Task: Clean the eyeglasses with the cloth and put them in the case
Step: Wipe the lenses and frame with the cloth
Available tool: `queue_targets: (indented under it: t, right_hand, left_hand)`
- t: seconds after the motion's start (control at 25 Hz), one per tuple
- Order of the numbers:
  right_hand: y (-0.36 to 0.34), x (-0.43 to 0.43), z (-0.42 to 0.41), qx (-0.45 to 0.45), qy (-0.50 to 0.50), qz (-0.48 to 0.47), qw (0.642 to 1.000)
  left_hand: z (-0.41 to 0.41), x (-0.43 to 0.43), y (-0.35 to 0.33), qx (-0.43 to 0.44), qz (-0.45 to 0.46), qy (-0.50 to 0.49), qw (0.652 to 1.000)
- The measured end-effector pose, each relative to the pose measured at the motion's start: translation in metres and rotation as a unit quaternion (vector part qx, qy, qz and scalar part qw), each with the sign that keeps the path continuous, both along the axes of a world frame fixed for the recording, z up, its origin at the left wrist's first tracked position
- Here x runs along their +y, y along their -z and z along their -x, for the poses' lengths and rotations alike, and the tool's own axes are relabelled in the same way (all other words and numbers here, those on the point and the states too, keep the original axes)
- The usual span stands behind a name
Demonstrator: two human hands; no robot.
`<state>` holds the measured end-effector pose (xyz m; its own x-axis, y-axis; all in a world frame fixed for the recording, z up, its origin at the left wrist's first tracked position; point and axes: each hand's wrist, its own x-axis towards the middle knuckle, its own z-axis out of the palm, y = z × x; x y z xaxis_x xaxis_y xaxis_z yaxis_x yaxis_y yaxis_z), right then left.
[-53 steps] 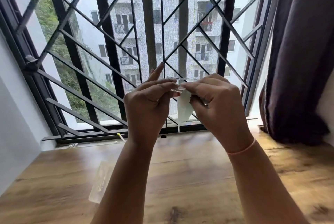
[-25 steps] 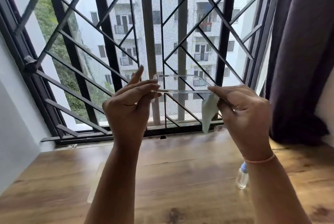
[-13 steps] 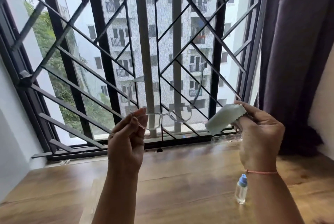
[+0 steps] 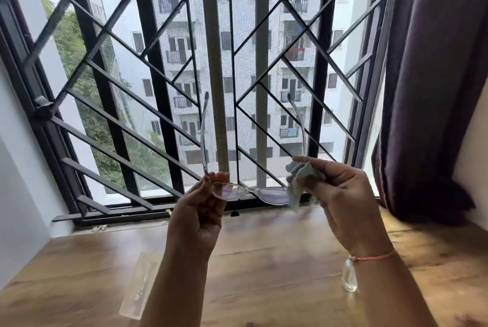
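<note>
Two hands hold the eyeglasses above the counter: left hand fingers pinch one lens rim, right hand grips the bunched cloth against the other. Likely light, brittle; hold by the rim.

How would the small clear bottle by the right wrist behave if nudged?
The bottle stands upright, narrow for its height, so it would probably tip easily. Its rounded body would likely roll across the smooth wooden table.
</note>
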<state>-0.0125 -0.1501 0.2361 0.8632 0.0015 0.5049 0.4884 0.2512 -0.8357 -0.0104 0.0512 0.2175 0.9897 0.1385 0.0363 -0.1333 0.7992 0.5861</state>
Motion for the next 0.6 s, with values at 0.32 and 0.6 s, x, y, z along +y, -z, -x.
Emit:
queue_targets:
  t: [0.32,0.6]
  right_hand:
    - [0.019,0.003,0.002,0.146,-0.197,-0.12,0.962]
    - [0.027,0.018,-0.002,0.179,-0.133,-0.199,0.954]
  left_hand:
    - [-0.004,-0.006,0.006,0.171,-0.177,-0.008,0.969]
    - [0.025,-0.044,-0.002,-0.102,-0.593,-0.244,0.76]
